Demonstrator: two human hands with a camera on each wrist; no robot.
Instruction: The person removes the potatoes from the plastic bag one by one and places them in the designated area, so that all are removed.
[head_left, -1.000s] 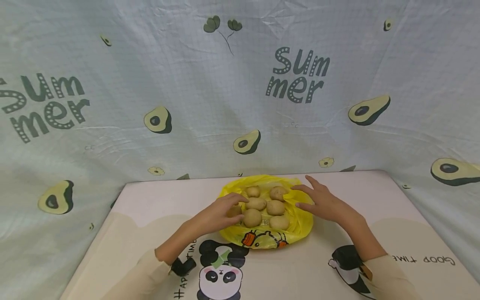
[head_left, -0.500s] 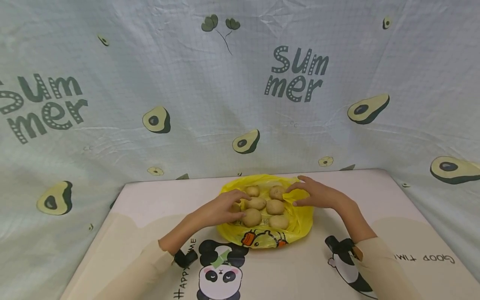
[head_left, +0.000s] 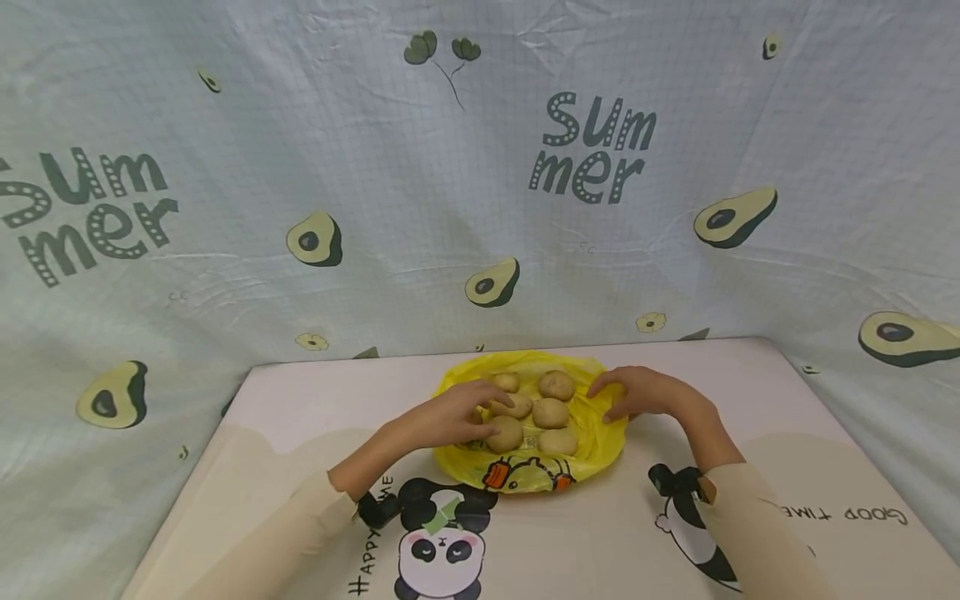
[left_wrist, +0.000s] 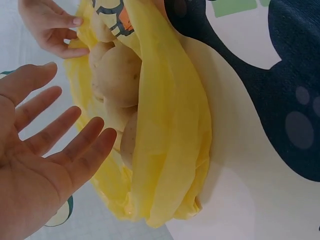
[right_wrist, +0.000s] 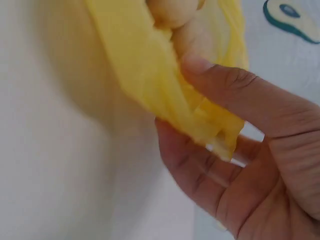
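Note:
A yellow plastic bag (head_left: 603, 454) lies spread with its mouth up on the table, its rim rolled low around several potatoes (head_left: 551, 413). Over the bag's left side hovers my left hand (head_left: 446, 414), fingers spread and slightly bent; in the left wrist view its palm (left_wrist: 35, 170) holds nothing. At the right rim my right hand (head_left: 651, 392) has the bag's edge between thumb and fingers. The right wrist view shows that thumb (right_wrist: 220, 80) on the inner side, beside a potato (right_wrist: 192, 40), and the fingers outside. My left hand covers part of the left potatoes.
The pale table (head_left: 315, 417) carries printed panda (head_left: 441, 550) and penguin drawings. A light curtain (head_left: 420, 200) with avocado prints hangs just behind the table's far edge. Dark wrist straps (head_left: 378, 510) sit at both sleeves.
My right hand has come down and inward from above the bag onto its right rim, which now folds outward. My left hand has shifted slightly right over the potatoes.

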